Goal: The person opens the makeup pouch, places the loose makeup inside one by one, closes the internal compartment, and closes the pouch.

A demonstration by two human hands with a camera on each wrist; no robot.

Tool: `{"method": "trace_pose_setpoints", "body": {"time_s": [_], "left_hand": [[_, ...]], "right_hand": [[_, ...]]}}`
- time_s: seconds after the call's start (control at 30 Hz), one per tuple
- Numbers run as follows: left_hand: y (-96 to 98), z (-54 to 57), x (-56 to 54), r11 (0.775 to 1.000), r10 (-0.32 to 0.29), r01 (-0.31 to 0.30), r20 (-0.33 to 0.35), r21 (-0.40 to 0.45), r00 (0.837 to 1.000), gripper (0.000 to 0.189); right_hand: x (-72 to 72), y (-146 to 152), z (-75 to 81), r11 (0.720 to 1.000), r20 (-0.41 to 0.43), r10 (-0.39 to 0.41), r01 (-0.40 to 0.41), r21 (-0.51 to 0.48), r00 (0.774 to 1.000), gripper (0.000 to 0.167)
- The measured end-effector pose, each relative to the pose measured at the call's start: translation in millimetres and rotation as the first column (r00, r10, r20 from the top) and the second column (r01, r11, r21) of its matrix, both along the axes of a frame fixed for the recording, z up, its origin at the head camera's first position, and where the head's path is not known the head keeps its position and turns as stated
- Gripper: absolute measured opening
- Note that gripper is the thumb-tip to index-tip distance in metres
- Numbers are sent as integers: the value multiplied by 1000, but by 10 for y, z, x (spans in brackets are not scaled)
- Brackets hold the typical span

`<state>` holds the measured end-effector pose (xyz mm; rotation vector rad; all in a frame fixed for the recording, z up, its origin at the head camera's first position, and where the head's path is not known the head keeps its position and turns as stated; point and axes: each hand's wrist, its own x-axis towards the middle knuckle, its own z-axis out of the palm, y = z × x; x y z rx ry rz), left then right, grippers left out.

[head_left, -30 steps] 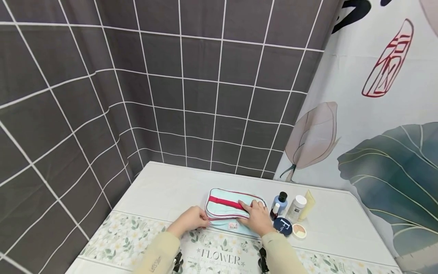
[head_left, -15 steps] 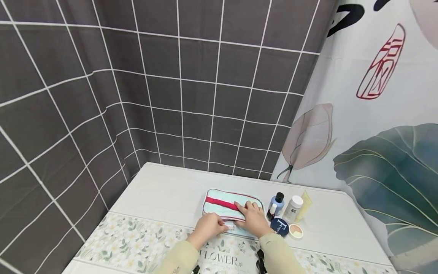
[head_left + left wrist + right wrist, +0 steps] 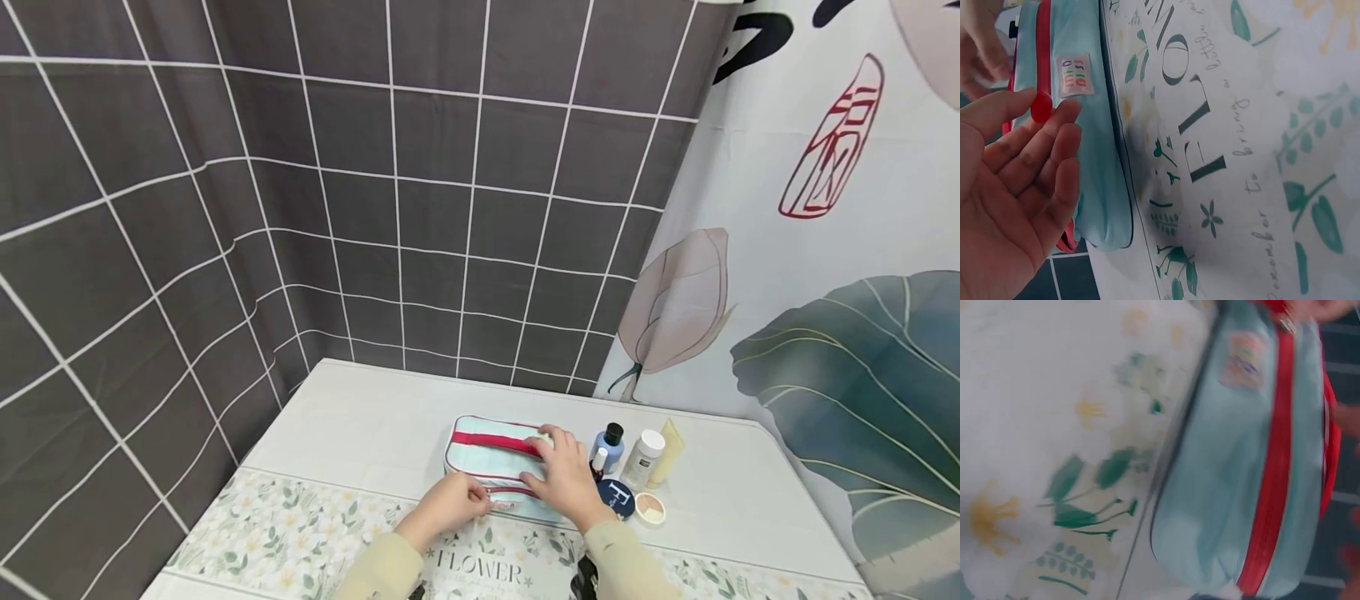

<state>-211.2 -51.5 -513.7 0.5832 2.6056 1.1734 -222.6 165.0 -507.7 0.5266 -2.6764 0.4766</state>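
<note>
A light-blue zip pouch [image 3: 480, 461] with a red strap [image 3: 487, 440] lies on the table in the head view. My left hand [image 3: 453, 502] is at its front; in the left wrist view thumb and forefinger pinch a red zipper pull [image 3: 1041, 107]. The red zipper [image 3: 1270, 487] runs closed along the pouch side in the right wrist view, past a small label [image 3: 1244, 359]. My right hand [image 3: 567, 479] is at the pouch's right end, fingers loosely bent over the top near the strap. Blur hides whether those fingers touch the strap.
Right of the pouch stand a blue bottle [image 3: 609, 450], a white-capped bottle [image 3: 642, 461], a yellow tube [image 3: 667, 452] and a small dark bottle with a white cap. A dark round compact [image 3: 617, 498] and a round palette [image 3: 650, 508] lie before them. Grey grid cloth [image 3: 420, 250] hangs behind.
My left hand has moved right along the pouch front from its left end to near the middle. My right hand has lifted slightly and shifted on the pouch's right end.
</note>
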Motion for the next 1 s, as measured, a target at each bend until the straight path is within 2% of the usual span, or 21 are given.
{"method": "trace_pose_setpoints", "body": {"time_s": [0.1, 0.17, 0.27, 0.33, 0.4, 0.53, 0.6, 0.67, 0.77, 1.0], "left_hand": [[-18, -15, -4, 1000, -3, 3, 2, 10, 1000, 10], [-26, -33, -18, 1000, -5, 5, -7, 10, 1000, 11], [-33, -55, -62, 1000, -3, 2, -39, -10, 999, 12], [-40, -62, -112, 999, 16, -18, -64, -28, 998, 12], [-50, -61, -177, 998, 44, -48, -88, -50, 995, 10], [-77, -57, -339, 986, 133, -145, -138, -80, 981, 4], [-86, -65, -413, 977, 173, -190, -158, -94, 972, 4], [-91, -83, -468, 969, 201, -221, -171, -107, 965, 4], [-91, -107, -506, 964, 212, -237, -190, -121, 959, 6], [-60, -122, -462, 974, 202, -214, -152, -72, 968, 10]], "right_hand": [[-30, 53, -17, 995, 205, -81, 91, -37, 975, 51], [-43, 80, -26, 994, 282, -85, 102, -48, 956, 52], [-59, 123, -5, 995, 330, -19, 51, -88, 944, 48], [-59, 159, 32, 993, 376, 47, -2, -120, 925, 51], [-47, 200, 87, 988, 446, 116, -58, -141, 888, 61], [-9, 248, 202, 982, 595, 184, -125, -140, 782, 89], [1, 240, 245, 979, 647, 202, -140, -147, 735, 97], [5, 213, 269, 977, 674, 212, -145, -154, 708, 101], [5, 163, 265, 978, 685, 207, -137, -156, 699, 104], [19, 112, 161, 974, 632, 208, -97, -206, 747, 102]]}}
